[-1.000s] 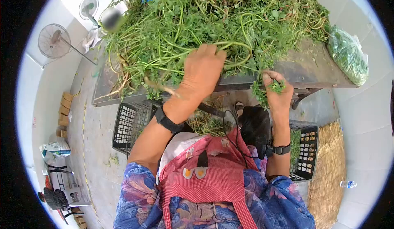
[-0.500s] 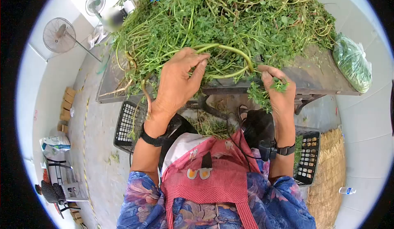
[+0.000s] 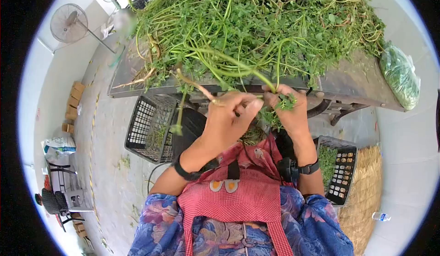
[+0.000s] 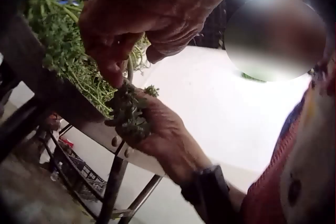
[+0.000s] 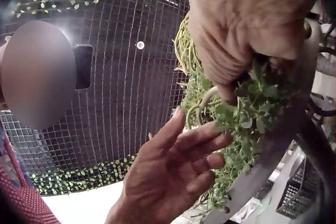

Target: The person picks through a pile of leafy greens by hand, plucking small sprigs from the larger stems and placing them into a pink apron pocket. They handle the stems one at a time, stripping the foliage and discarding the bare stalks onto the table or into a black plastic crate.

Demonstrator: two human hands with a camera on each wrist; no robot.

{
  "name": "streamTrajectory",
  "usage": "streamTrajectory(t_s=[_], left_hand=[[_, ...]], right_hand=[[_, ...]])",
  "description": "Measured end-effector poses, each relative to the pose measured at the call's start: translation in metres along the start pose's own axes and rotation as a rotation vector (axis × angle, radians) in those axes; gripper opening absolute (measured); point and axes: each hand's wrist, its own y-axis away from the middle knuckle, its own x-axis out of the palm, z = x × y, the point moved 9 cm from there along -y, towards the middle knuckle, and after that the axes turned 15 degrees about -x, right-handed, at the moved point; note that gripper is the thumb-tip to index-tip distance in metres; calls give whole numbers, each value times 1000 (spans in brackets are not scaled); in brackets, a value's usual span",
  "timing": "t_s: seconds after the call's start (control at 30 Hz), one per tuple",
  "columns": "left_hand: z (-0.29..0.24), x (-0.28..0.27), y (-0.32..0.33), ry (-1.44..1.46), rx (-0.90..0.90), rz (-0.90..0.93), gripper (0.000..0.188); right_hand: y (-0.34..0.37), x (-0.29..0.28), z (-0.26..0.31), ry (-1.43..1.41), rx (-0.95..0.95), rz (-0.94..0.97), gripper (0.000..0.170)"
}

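My left hand (image 3: 229,120) is beside my right at the table's front edge; its fingertips touch a green stem (image 3: 250,70). In the right wrist view the left hand (image 5: 170,174) has its thumb apart from loosely bent fingers. My right hand (image 3: 293,116) pinches the stem and keeps leafy sprigs (image 3: 286,102) against its fingers. The sprigs (image 4: 128,111) also show in the left wrist view, in the right hand (image 4: 170,140). A brown stem end (image 3: 195,86) sticks out left of the left hand. Behind lies a heap of leafy greens (image 3: 247,31).
A filled plastic bag (image 3: 398,77) lies at the table's right end. Black baskets stand below on the left (image 3: 149,127) and right (image 3: 341,173), beside a straw mat (image 3: 366,187). Fans (image 3: 68,23) stand at the far left, and a bottle (image 3: 381,216) lies at the right.
My left hand has moved right and down, close to the right hand. The right hand has shifted slightly left, keeping its sprigs. The stem's loop has been drawn toward the hands.
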Motion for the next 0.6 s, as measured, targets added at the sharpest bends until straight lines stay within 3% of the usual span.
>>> streamTrajectory(t_s=[0.07, 0.13, 0.2, 0.27, 0.4, 0.47, 0.6], left_hand=[[20, 3, -17, 149, -219, -36, 18], [25, 4, -30, 27, -196, -57, 21], [38, 10, -39, 268, -279, 6, 25], [40, 15, -39, 352, -282, 7, 26], [43, 27, -36, 522, -336, 61, 25], [52, 27, -39, 679, -464, 64, 26], [73, 15, -56, 664, -554, 86, 28]], right_hand=[[2, 4, 1, 29, 3, 26, 14], [2, 12, 13, 162, -116, 107, 15], [2, 14, 6, 109, -91, 99, 17], [3, 7, -5, -298, 108, -89, 21], [10, -2, -20, -587, 416, -244, 28], [13, -3, -25, -572, 393, -332, 32], [15, 5, -14, -532, 337, -225, 28]])
